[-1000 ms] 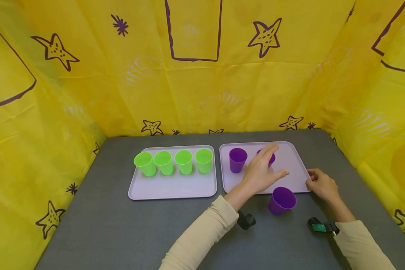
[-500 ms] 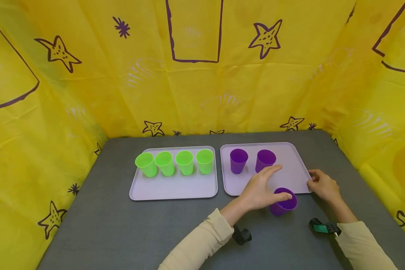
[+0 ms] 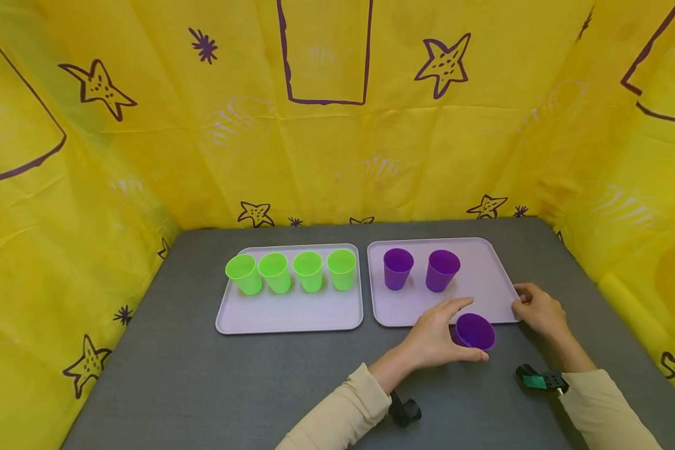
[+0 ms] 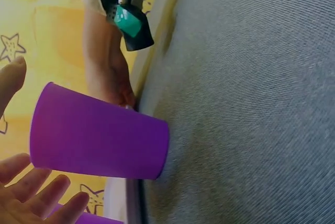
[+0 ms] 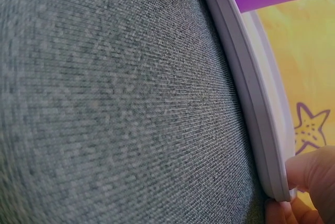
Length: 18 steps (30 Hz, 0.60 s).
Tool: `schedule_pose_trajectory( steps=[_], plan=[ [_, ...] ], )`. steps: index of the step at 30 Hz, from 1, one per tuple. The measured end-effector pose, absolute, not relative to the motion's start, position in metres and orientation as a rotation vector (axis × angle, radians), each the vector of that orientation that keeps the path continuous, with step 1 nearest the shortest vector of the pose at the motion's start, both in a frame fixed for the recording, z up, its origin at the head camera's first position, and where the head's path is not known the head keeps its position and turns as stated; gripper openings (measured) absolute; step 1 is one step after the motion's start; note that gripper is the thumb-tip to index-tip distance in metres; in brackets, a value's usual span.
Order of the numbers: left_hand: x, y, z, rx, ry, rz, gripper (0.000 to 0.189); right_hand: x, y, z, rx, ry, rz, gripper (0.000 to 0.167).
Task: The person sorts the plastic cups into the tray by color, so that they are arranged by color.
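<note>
A purple cup [image 3: 475,332] stands upright on the grey table just in front of the right-hand tray [image 3: 486,281]. Around its left side my left hand [image 3: 435,336] is spread, thumb in front and fingers behind. In the left wrist view the fingers [image 4: 31,190] lie near the cup's rim, and the thumb is clearly apart from it. My right hand [image 3: 540,310] pinches the near right corner of that tray between thumb and fingers, as the right wrist view also shows. Two more purple cups, one [image 3: 398,270] left and one [image 3: 442,272] right, stand on the tray.
To the left lies a second pale tray [image 3: 289,315] with a row of several green cups [image 3: 308,272] along its far side. Yellow cloth [image 3: 326,144] with starfish drawings encloses the table [image 3: 214,387] at the back and both sides.
My left hand has drawn back from the second purple cup on the tray and come down around the nearest purple cup. The right hand stays at the tray corner.
</note>
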<state>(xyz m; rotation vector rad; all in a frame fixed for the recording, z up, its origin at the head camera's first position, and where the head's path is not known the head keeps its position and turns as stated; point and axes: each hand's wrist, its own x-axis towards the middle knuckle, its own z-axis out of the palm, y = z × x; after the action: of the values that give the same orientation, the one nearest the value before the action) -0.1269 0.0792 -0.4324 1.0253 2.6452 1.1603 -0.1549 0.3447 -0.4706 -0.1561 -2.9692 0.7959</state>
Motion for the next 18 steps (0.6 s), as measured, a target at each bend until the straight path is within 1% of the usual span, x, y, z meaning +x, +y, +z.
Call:
schedule_pose_trajectory(
  steps=[9,18],
  plan=[
    [-0.125,0.084,-0.447,1.011,2.651,1.184,0.081,-0.154,0.344,-0.470,-0.157,-2.958,0.791,0.040],
    [-0.125,0.085,-0.451,0.953,2.679,1.167,0.078,-0.155,0.345,-0.472,-0.155,-2.946,0.777,0.040]
  ],
)
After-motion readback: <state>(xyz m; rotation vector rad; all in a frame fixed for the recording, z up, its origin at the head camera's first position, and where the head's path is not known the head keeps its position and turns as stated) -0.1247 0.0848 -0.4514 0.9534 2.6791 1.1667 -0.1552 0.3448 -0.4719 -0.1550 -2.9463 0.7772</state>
